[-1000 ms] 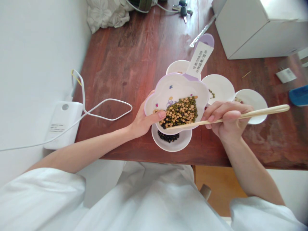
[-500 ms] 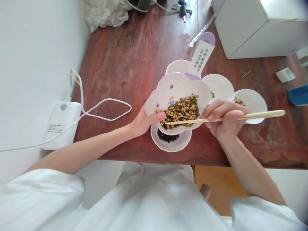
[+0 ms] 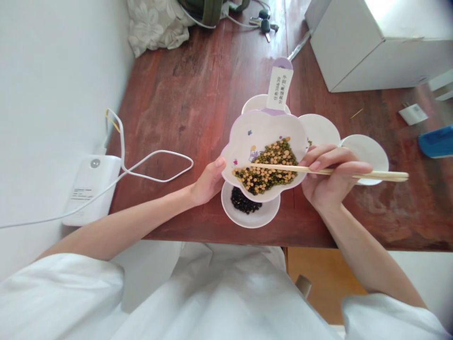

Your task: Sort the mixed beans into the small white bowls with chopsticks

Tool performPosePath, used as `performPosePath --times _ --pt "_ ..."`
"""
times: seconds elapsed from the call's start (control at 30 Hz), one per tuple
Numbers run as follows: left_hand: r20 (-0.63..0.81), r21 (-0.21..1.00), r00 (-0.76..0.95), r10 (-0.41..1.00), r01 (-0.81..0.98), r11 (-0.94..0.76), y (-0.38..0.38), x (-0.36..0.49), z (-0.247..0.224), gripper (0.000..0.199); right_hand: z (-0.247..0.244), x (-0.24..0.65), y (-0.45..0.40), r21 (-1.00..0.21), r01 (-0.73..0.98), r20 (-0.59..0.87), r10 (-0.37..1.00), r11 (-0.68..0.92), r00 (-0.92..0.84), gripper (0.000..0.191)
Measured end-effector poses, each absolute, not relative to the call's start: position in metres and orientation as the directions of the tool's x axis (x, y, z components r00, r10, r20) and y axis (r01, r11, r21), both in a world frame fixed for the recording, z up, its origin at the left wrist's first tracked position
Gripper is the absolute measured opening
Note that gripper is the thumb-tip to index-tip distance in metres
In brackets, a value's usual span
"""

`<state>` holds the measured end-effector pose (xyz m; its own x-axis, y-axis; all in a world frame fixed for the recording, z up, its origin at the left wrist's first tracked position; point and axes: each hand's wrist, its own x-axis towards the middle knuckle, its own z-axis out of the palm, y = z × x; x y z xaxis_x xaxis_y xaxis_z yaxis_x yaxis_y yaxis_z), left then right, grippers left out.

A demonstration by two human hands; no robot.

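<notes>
Yellow and green beans (image 3: 265, 172) in lilac-rimmed flower-shaped bowl (image 3: 247, 141) | left hand (image 3: 208, 182) cups bowl's edge, thumb on rim | right hand (image 3: 332, 177) fingers closed on wooden chopsticks (image 3: 339, 171), tips above beans | white saucer (image 3: 249, 218) of black beans (image 3: 246, 200) (partly under bowl) | reddish wooden table (image 3: 184, 141)

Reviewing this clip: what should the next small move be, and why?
Probably lift one black bean with the chopsticks in the right hand into the white dish of black beans: dark beans lie among the mixed beans on the plate in the left hand, under the chopstick tips.
</notes>
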<state>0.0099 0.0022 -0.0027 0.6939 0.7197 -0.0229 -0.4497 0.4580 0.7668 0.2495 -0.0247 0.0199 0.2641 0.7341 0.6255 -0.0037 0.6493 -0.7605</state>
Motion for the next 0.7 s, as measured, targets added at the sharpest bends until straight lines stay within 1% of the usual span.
performPosePath --times 0.1,0.23,0.37,0.47,0.6,0.7 --pt "-0.026 0.769 0.669 0.743 -0.462 0.442 0.003 0.012 0.002 0.078 0.018 0.250 -0.021 -0.742 0.013 0.646 0.710 0.670 0.280 0.057" --pt "-0.052 0.796 0.626 0.778 -0.445 0.411 0.003 0.011 0.004 0.081 0.018 0.249 -0.021 -0.725 0.031 0.672 0.696 0.688 0.253 0.055" --pt "-0.107 0.819 0.576 0.811 -0.411 0.400 0.002 0.004 -0.007 0.083 0.020 0.245 -0.024 -0.723 0.018 0.679 0.706 0.690 0.200 0.052" --pt "-0.142 0.834 0.571 0.808 -0.371 0.409 0.001 -0.001 -0.014 0.083 0.022 0.243 -0.024 -0.731 -0.010 0.672 0.723 0.682 0.159 0.050" --pt "-0.125 0.832 0.575 0.809 -0.383 0.401 0.001 -0.001 -0.009 0.084 0.024 0.245 -0.024 -0.744 -0.024 0.661 0.741 0.668 0.120 0.051" --pt "-0.125 0.824 0.515 0.848 -0.421 0.378 0.002 0.003 -0.003 0.078 0.027 0.250 -0.026 -0.755 -0.012 0.653 0.754 0.655 0.071 0.054"
